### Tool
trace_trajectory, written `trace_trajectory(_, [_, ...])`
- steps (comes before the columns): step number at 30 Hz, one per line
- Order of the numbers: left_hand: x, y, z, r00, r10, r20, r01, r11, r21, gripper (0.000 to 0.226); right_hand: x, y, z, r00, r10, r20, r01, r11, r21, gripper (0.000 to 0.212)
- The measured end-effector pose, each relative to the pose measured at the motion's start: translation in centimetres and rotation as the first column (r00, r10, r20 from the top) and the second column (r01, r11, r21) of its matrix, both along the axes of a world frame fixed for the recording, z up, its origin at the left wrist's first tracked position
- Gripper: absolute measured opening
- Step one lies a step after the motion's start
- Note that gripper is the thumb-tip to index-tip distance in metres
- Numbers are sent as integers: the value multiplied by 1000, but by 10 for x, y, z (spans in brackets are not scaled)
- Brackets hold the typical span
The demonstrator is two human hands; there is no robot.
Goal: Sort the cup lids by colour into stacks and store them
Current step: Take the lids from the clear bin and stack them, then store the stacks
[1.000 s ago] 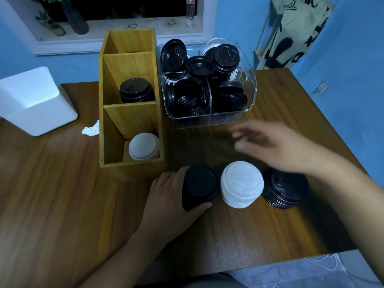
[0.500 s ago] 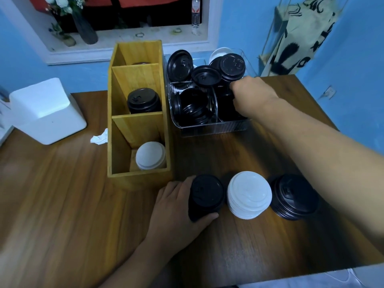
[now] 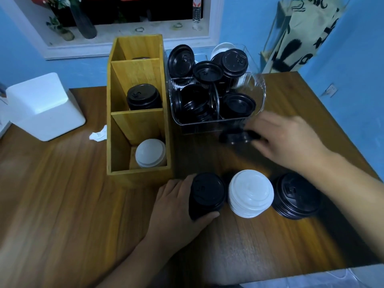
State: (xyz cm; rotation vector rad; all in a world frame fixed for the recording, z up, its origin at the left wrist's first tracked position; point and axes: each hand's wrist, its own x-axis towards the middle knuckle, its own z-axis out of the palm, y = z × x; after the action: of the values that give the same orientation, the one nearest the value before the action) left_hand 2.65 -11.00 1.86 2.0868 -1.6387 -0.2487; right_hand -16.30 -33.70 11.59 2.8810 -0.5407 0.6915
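Note:
My left hand (image 3: 176, 206) grips a tall stack of black lids (image 3: 205, 194) near the table's front. To its right stand a white lid stack (image 3: 250, 193) and a lower black lid stack (image 3: 296, 195). My right hand (image 3: 284, 140), blurred, pinches a black lid (image 3: 234, 137) just in front of the clear plastic bin (image 3: 259, 94), which holds several loose black lids and a white one. The wooden organiser (image 3: 118, 142) has a black stack (image 3: 143, 96) in its middle compartment and a white stack (image 3: 150, 152) in the front one.
A white foam block (image 3: 44, 107) sits at the left of the wooden table (image 3: 62, 215), with a crumpled tissue (image 3: 98, 135) beside the organiser. A patterned bag (image 3: 299, 34) hangs at the back right. A window sill with a vase is behind.
My right hand has pulled back out of the clear bin toward me, carrying a black lid. My left hand has stayed on its black stack.

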Motion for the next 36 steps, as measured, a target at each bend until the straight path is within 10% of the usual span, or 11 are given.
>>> trace_trajectory(10, [-1,1,2,1000,6,-3,-6,1000,13,92,-32,-31,-52,913,38,-407,144,902,406,53])
trace_trajectory(14, [-1,1,1,1000,10,4,-10,1000,9,92,-39,-43,-41,951,40,-306,145,818,556,50])
trace_trajectory(21, [-1,0,0,1000,16,4,-16,1000,6,93,-13,-43,-40,936,-13,-352,231,776,586,76])
trace_trajectory(26, [0,1,-1,1000,11,-6,-11,1000,25,93,11,-26,-46,752,-262,-604,508,815,280,101])
trace_trajectory(32, [0,1,-1,1000,9,-5,-9,1000,2,92,-7,-35,-35,880,145,-453,257,656,709,93])
trace_trajectory(36, [0,0,-1,1000,6,2,-6,1000,-14,92,-11,-28,-37,913,-75,-400,344,666,662,86])
